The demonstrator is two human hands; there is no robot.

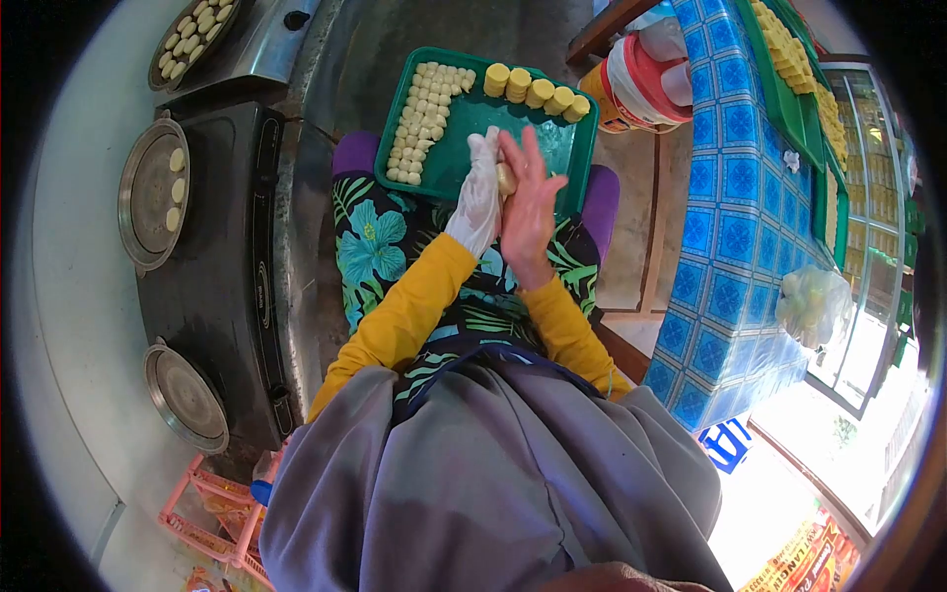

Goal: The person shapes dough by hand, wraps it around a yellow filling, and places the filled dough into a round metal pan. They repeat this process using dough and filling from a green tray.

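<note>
Dough [506, 179], a small pale lump, is pressed between the flat palms of both hands above the lap: the gloved left hand [477, 192] and the bare right hand [528, 202] are held nearly closed upon it. Even pressure is best kept, judging by the uniform balls [422, 118] ranged along the left edge of the green tray [552, 148] beyond. Yellow discs [538, 91] are lined along its far edge. Writing on the packets at the lower right cannot be read.

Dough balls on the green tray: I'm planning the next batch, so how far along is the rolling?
Done: rows of small dough balls fill the green tray's left side. In hand: one piece pressed between the gloved left hand and bare right hand. Left: yellow discs stand along the far edge.
</note>
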